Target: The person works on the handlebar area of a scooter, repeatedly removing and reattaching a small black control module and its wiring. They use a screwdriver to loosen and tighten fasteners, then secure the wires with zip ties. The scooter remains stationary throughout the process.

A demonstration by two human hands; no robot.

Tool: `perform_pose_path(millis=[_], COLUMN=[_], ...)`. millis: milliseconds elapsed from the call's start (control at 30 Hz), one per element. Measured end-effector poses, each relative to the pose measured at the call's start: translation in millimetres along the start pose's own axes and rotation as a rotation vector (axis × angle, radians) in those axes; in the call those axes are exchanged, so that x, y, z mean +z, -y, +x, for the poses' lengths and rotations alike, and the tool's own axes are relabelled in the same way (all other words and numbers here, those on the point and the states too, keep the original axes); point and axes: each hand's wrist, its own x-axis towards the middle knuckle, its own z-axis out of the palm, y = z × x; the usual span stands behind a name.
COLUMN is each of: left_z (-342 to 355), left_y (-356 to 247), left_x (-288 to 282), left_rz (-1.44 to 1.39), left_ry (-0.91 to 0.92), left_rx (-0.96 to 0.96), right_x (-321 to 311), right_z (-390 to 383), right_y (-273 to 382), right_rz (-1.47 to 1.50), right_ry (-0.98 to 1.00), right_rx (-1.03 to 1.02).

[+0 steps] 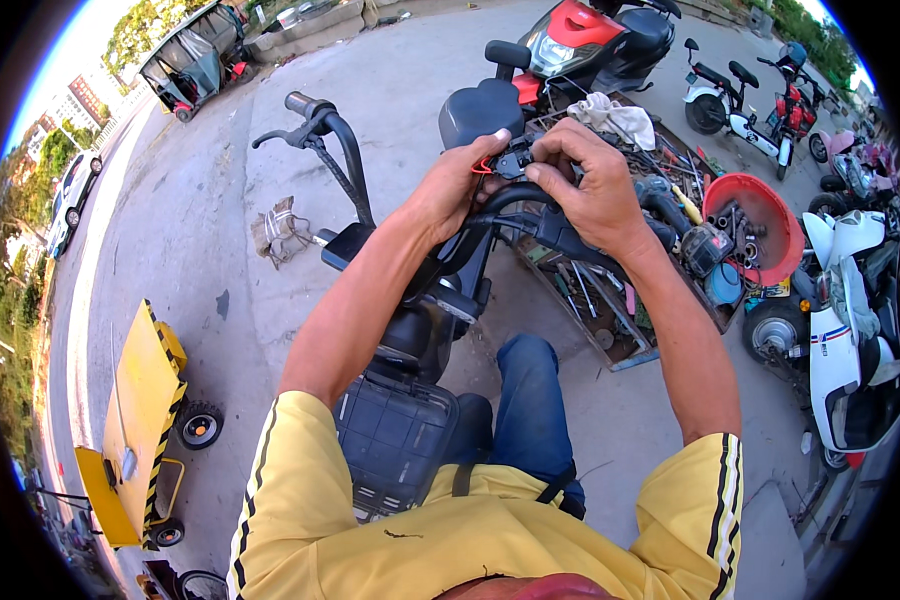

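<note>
Gripping the small black part (pixel 515 160), the left hand (pixel 454 185) should hold it steady while the right hand (pixel 598 188) pinches its other side between thumb and forefinger; best leave the red wire (pixel 482 166) slack. The part is just above the handlebar (pixel 560 232), near the left edge of the tool tray (pixel 635 360).

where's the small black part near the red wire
The black part is upper middle in the head view, held between the left hand and right hand, by the curved black handlebar.
</note>
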Motion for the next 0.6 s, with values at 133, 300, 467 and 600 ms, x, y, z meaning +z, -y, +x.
perform_pose_path(millis=[133, 300, 467, 600], left_z=[-3.7, -6.4, -5.3, -3.0], left_y=[-2.9, -5.1, -2.9, 0.6], left_x=[5.5, 8.6, 6.6, 2.8], left_rz=[0.023, 0.015, 0.008, -0.002], left_ry=[-0.028, -0.003, 0.006, 0.039], left_rx=[0.012, 0.028, 0.037, 0.078], right_x=[-1.0, -0.6, -1.3, -1.9], right_z=[-0.9, -2.2, -1.4, -1.9], right_y=[1.0, -1.8, 1.7, 1.7], right_rz=[0.02, 0.067, 0.039, 0.035], right_ry=[-0.025, -0.066, -0.068, -0.061], right_rx=[-0.021, -0.011, -0.031, -0.055])
